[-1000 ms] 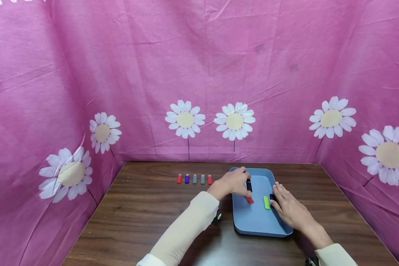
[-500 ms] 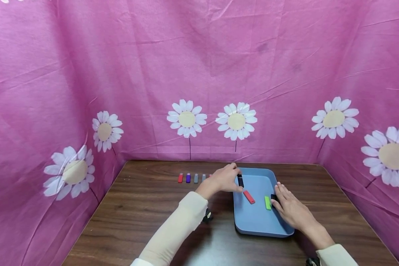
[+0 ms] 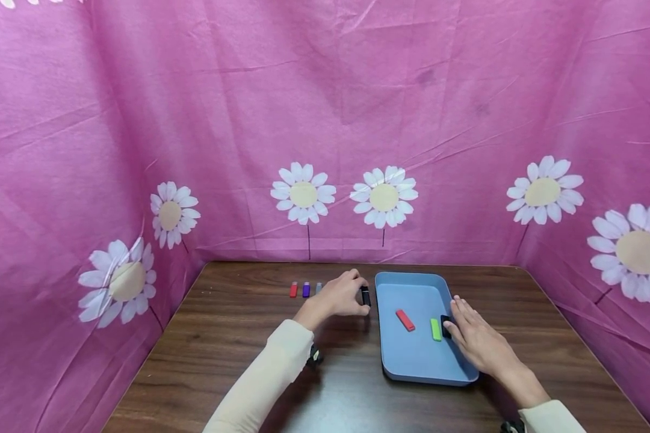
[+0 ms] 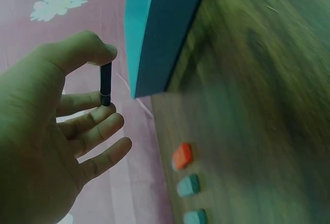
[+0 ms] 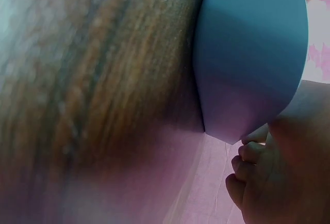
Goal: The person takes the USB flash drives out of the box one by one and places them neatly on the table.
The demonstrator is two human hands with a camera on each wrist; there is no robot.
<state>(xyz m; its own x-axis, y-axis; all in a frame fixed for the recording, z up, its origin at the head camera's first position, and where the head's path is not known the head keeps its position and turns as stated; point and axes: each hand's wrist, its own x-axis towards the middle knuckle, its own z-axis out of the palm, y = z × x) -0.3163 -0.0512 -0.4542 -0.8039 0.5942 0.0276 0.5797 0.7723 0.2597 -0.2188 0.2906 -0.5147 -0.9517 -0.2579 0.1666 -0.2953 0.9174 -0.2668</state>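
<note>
My left hand (image 3: pixel 336 296) pinches a black USB stick (image 3: pixel 365 296) between thumb and fingertips, just left of the blue tray (image 3: pixel 411 364). The left wrist view shows this stick (image 4: pixel 105 79) upright between thumb and fingers, above the table. Inside the tray lie a red stick (image 3: pixel 405 320), a bright green stick (image 3: pixel 436 329) and another black stick (image 3: pixel 445 326), partly covered by my right thumb. Resting on the tray's right rim is my right hand (image 3: pixel 482 343), its fingers extended. The right wrist view has this hand (image 5: pixel 294 167) against the tray's outer wall.
Left of the tray, a row of small sticks stands along the back of the wooden table (image 3: pixel 222 349): red (image 3: pixel 294 290), purple (image 3: pixel 306 290) and grey (image 3: pixel 318 288). My left hand hides the row's right end. A pink flowered cloth (image 3: pixel 325 120) encloses the table.
My left hand has carried the black stick leftward, out over the tray's left rim. It uncovers the red stick in the tray and now covers part of the row. My right hand stays put.
</note>
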